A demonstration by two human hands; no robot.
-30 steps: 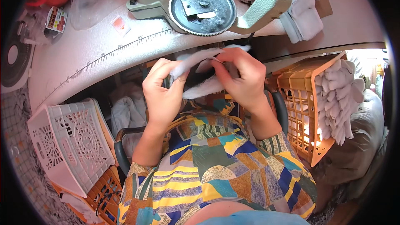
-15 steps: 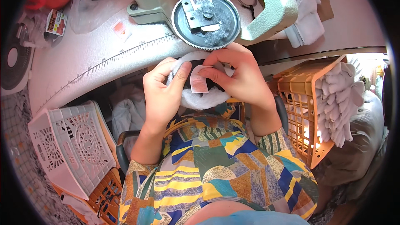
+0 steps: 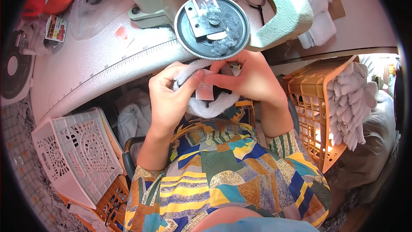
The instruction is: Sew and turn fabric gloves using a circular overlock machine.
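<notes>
Head view: white fleecy piece (image 3: 206, 103) with a small pale label (image 3: 204, 91), long axis left to right, pinched by both hands, left hand (image 3: 169, 99) and right hand (image 3: 249, 79), below the round toothed disc (image 3: 212, 26), at the surface (image 3: 86, 68) edge.

Most of the white fleecy piece (image 3: 206, 105) is hidden behind the left hand (image 3: 169, 99) and right hand (image 3: 251, 79), so each grip cannot be made out. The sewing machine (image 3: 274, 8) is cut off at the far edge, and the print on the small label (image 3: 204, 91) is too small to tell.
</notes>
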